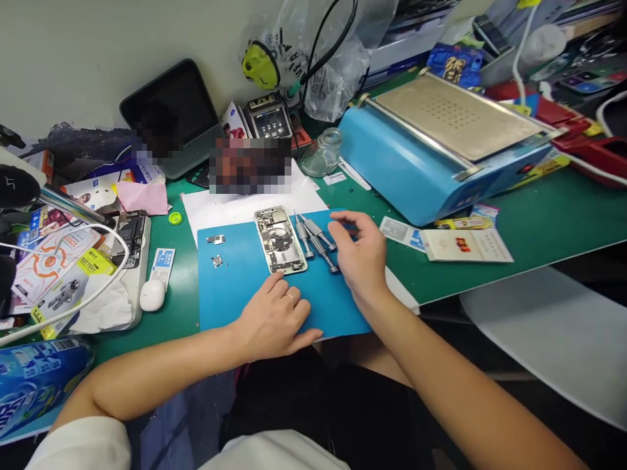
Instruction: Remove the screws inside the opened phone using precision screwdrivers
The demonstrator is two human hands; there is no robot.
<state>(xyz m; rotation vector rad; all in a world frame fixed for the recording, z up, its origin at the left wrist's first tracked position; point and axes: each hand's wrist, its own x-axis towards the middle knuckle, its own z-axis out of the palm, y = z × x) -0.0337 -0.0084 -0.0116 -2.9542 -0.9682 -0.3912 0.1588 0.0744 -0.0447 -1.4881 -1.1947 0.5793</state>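
"Two hands at the blue mat (235, 297). Where to look for the opened phone (281, 238)?"

"On the blue mat, with bare insides facing up. Just beyond the left grip (274, 313), with the lower edge right at the tip of the left forefinger."

"Grasped on that side?"

"No, released. Loosely curled, with the thumb spread away from the fingers."

"And the right grip (362, 258)?"

"Farther off, to the right of the opened phone. Bent at the fingers, with the thumb near the forefinger. Pinching something tiny or free? Can't tell, with fingertips too small to read from here."

"And between the right grip and the opened phone?"

"Several grey screwdrivers (303, 236), lying in a loose cluster on the blue mat, close beside the opened phone."

"On the other side?"

"Small circuit parts (215, 239), apart from the opened phone. Farther left, on the green bench (181, 307), a white case (152, 295). Over to the right, a blue machine (392, 170) with a perforated metal plate (450, 111) on top."
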